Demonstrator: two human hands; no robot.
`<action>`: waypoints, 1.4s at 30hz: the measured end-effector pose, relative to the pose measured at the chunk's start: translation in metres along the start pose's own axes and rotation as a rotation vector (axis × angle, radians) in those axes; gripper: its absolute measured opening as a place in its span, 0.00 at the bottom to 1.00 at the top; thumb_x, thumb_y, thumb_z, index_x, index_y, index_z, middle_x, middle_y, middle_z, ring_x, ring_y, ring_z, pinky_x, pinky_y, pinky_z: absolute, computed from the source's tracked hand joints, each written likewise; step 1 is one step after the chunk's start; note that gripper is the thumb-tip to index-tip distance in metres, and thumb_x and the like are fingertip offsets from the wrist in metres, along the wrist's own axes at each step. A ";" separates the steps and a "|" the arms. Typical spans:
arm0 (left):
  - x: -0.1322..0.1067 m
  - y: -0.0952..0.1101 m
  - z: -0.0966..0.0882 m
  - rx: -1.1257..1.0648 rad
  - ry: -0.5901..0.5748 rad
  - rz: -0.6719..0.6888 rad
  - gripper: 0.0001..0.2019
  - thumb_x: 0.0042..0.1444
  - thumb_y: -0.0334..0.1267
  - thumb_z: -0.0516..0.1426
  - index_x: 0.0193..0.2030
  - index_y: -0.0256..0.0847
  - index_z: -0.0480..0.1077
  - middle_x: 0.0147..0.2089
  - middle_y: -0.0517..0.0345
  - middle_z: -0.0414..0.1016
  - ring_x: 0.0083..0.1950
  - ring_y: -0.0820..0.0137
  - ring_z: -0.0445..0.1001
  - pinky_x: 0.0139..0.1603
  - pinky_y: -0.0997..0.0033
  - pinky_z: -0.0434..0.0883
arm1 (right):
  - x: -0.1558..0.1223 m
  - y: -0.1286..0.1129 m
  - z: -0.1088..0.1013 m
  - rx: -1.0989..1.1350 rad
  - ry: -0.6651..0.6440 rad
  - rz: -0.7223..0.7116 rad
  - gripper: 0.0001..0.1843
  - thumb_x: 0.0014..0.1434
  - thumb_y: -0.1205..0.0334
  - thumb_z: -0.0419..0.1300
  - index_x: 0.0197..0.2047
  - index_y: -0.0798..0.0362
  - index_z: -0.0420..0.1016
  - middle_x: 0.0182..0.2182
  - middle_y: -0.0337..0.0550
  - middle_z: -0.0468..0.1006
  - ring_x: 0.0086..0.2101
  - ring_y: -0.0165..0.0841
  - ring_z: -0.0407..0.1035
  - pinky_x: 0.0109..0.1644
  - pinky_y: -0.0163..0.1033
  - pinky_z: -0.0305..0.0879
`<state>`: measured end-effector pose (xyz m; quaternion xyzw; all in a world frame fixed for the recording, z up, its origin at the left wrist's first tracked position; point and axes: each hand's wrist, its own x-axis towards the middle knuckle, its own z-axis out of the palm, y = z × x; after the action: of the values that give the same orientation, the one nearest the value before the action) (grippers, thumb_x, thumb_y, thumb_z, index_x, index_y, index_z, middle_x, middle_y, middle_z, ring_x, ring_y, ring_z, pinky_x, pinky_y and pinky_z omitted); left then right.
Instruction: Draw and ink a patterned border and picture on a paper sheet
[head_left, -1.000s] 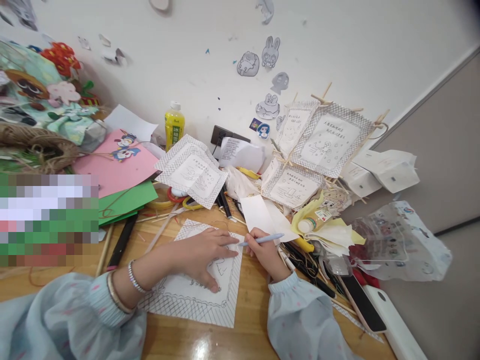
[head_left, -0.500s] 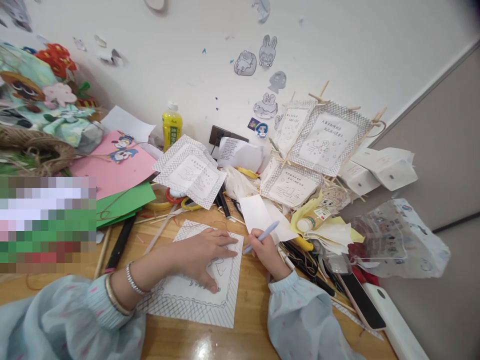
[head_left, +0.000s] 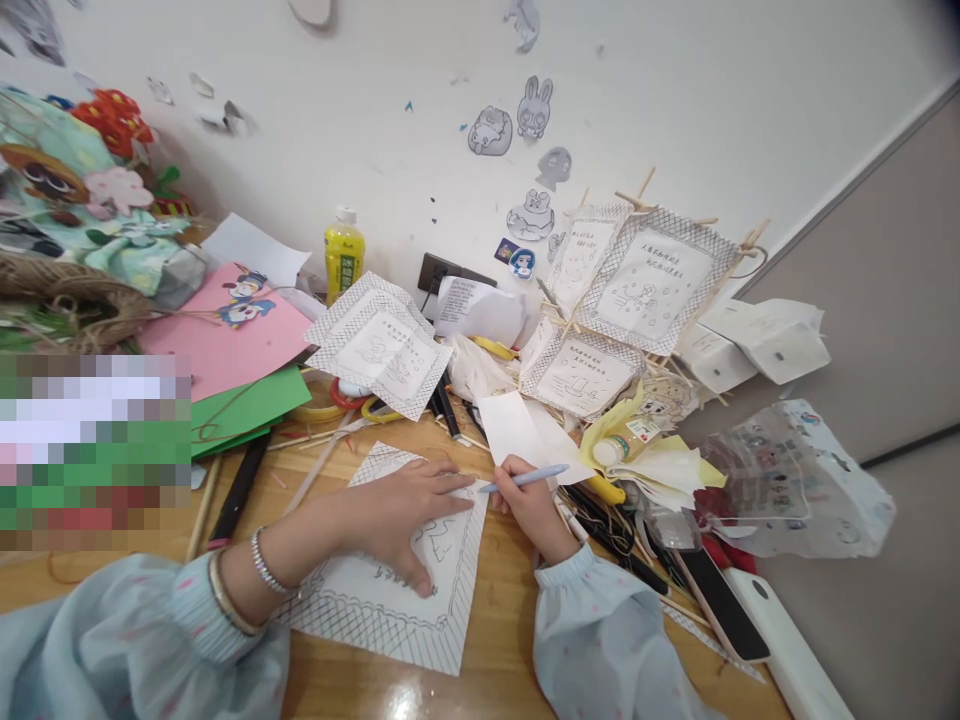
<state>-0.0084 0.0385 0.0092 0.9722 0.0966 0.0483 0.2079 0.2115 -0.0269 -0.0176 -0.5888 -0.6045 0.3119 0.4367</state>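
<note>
Desk (head_left: pixel 495 640), with drawn-on papers (head_left: pixel 379 345) heaped toward the far edge, perhaps to free working room. Patterned sheet (head_left: pixel 409 640) flat, nearer the front edge. Left grip (head_left: pixel 394 515) spread wide atop, grasping nothing, probably against slipping. Right grip (head_left: pixel 527 503), rightward of sheet, pinched around pen (head_left: pixel 544 474) near tip, likely for control.

Your white paper sheet (head_left: pixel 420 610) lies flat and slightly askew on the table (head_left: pixel 510 630), its near border crosshatched, its right one striped with slanting lines. Inside a wavy frame sit a line drawing and, nearer you, some handwriting (your spread left hand (head_left: pixel 401 510) covers part of it). Your pale blue pen (head_left: pixel 546 473) slants low in your right hand (head_left: pixel 529 505), its tip at the sheet's far right corner.
</note>
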 end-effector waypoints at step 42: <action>0.000 0.003 -0.004 0.023 -0.058 -0.041 0.46 0.40 0.61 0.64 0.65 0.44 0.59 0.70 0.43 0.49 0.69 0.42 0.46 0.64 0.42 0.50 | 0.002 0.001 -0.002 -0.019 -0.022 0.039 0.11 0.52 0.63 0.50 0.19 0.50 0.58 0.15 0.31 0.60 0.19 0.26 0.55 0.23 0.32 0.51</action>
<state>-0.0082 0.0373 0.0147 0.9733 0.1109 0.0146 0.2004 0.2141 -0.0248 -0.0172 -0.6011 -0.6004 0.3211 0.4184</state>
